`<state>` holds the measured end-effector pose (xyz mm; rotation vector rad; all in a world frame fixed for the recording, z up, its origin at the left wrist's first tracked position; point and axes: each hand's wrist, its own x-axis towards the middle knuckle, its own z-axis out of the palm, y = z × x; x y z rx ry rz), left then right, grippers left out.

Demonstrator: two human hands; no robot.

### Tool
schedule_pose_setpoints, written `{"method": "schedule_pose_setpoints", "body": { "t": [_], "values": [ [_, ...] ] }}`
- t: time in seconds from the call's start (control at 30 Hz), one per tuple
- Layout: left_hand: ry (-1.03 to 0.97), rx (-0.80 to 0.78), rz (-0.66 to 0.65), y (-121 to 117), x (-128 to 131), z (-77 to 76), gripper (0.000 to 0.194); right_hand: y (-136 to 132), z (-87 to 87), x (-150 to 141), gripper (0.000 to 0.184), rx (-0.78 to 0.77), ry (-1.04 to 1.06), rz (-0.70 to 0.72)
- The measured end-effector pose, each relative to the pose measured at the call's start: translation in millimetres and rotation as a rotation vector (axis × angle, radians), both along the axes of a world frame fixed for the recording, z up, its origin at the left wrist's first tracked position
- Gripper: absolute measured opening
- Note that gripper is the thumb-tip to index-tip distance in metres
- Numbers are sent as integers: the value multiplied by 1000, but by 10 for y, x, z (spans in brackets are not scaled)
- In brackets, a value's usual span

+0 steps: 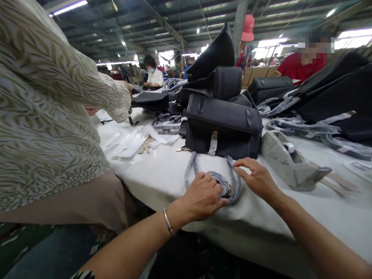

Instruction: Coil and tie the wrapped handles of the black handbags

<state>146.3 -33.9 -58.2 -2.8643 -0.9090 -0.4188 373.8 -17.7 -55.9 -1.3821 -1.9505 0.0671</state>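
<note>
Steady the wrapped strap (224, 183) on the tabletop (157, 174), in front of the black bag (223, 118), with light pressure from the left grip (204, 195), curled over it, the right grip (257, 176) at its edge (whether either clasps it, I cannot tell).

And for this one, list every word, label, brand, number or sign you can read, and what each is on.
No readable text anywhere.
Boxy black leather bag: no lettering legible.
Coiled grey strap in clear plastic: none legible.
Angular grey tape dispenser: none legible.
Bright pink cap: too blurred to tell.
</note>
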Motion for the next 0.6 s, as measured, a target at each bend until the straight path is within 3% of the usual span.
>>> {"method": "schedule_pose_setpoints", "body": {
  "t": [0.17, 0.27, 0.37, 0.6],
  "values": [
    [-161, 52, 138, -135, 166, -183, 54, 766, 78, -171, 22, -182, -348, 118],
    [-224, 54, 154, -124, 222, -230, 48, 1121, 71, -298, 32, -173, -565, 25],
    [-247, 65, 138, -115, 237, -260, 46, 1351, 34, -323, 41, -116, -666, -70],
    [-228, 60, 74, -98, 167, -288, 40, 1623, -28, -42, 42, -82, -751, -48]
  ]
}}
